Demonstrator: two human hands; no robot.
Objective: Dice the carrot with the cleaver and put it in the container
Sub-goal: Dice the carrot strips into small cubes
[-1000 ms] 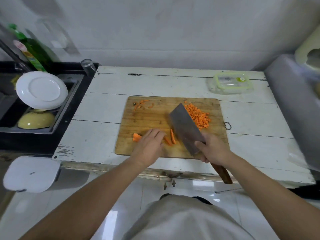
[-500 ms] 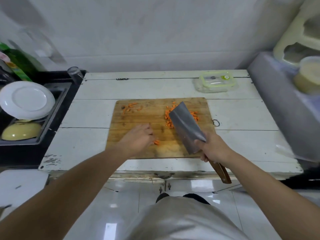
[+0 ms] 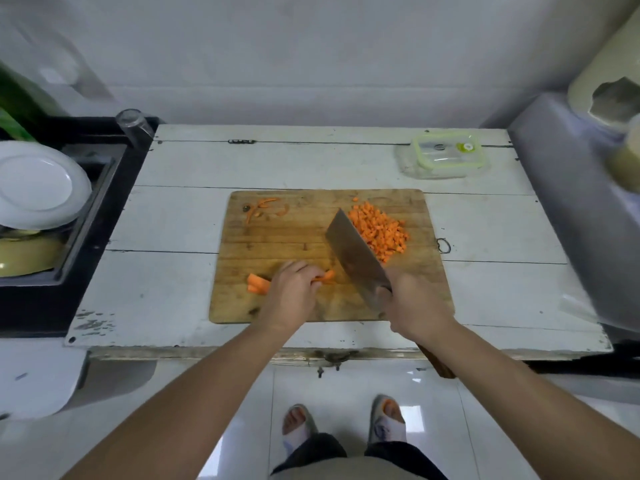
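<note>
Carrot: partly processed. A pile of dice (image 3: 379, 233) lies on the board (image 3: 277, 237) toward its far right corner. Uncut strips (image 3: 258, 284) remain near the board's front edge, left of centre; more strips (image 3: 325, 276) protrude from under the left hand (image 3: 292, 294). Peel scraps (image 3: 265, 207) sit at the far left corner.

Container (image 3: 445, 157): at the table's (image 3: 173, 209) far right corner, lid on, no carrot inside that can be seen. Judgement: dicing is well advanced but not finished; the transfer has not begun.

Left hand: palm down over the strips, fingers curled and pressing them to the board.

Right hand (image 3: 414, 306): wrapped firmly around the handle of the cleaver (image 3: 356, 258), near the front edge. The blade angles away to the far left, between the strips and the dice; contact with the board cannot be determined.
</note>
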